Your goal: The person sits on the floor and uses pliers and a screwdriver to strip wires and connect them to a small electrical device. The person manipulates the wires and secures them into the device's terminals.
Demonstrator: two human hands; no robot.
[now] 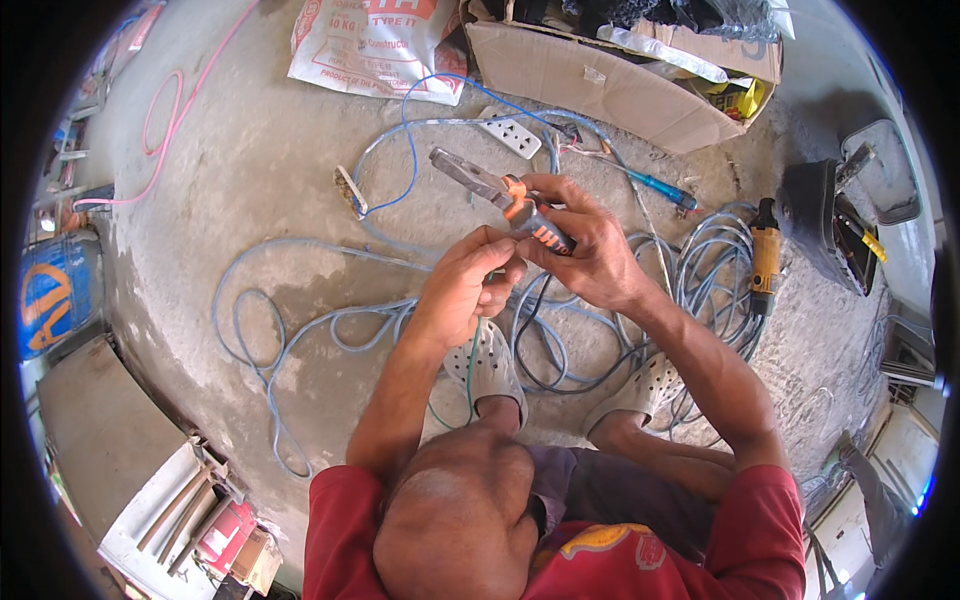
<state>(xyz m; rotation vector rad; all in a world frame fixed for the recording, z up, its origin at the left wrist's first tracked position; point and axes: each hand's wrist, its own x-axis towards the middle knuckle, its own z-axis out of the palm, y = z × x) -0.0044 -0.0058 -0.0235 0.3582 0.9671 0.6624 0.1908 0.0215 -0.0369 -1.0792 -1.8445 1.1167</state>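
Pliers (516, 202) with orange-and-dark handles, held in front of me above the concrete floor (330, 200), short of the white power strip (512, 138). My right hand (590, 242) is clamped around the handles, the metal nose pointing up and to the left. My left hand (462, 282) meets it from the side, fingers bent; whether thumb and forefinger pinch anything, I cannot tell. Green wire (471, 372), thin, runs below that hand. I judge the tool stiff, sturdy and weighted toward its steel head: best gripped by the handles, behind the pivot, since bare metal probably slips more. The wire should be light and flexible.
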